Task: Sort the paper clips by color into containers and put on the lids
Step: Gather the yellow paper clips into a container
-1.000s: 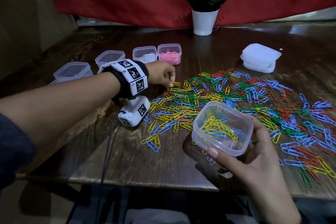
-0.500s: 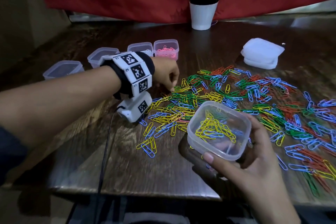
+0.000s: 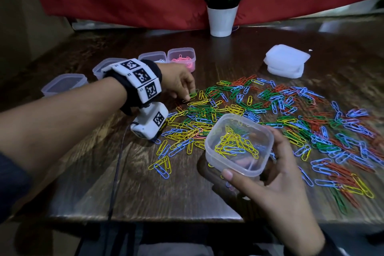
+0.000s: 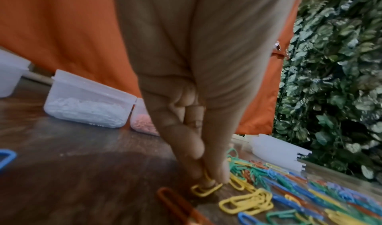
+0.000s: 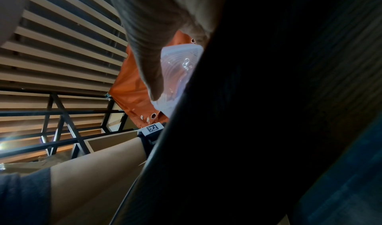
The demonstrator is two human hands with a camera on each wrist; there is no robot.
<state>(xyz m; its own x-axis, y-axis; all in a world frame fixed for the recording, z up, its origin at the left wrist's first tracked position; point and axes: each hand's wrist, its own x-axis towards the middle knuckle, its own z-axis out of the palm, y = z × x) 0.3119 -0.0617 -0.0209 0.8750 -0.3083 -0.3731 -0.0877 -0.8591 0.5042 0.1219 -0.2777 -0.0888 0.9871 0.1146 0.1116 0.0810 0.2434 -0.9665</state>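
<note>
L hand [image 4: 186, 98] pinches yellow clip [image 4: 206, 190]; no legible writing.

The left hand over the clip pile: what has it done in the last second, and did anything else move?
The left hand has gone from hovering, curled, at the pile's near-left edge to pinching a yellow paper clip on the table. The right hand still holds the container of yellow clips; the other tubs stayed put.
</note>
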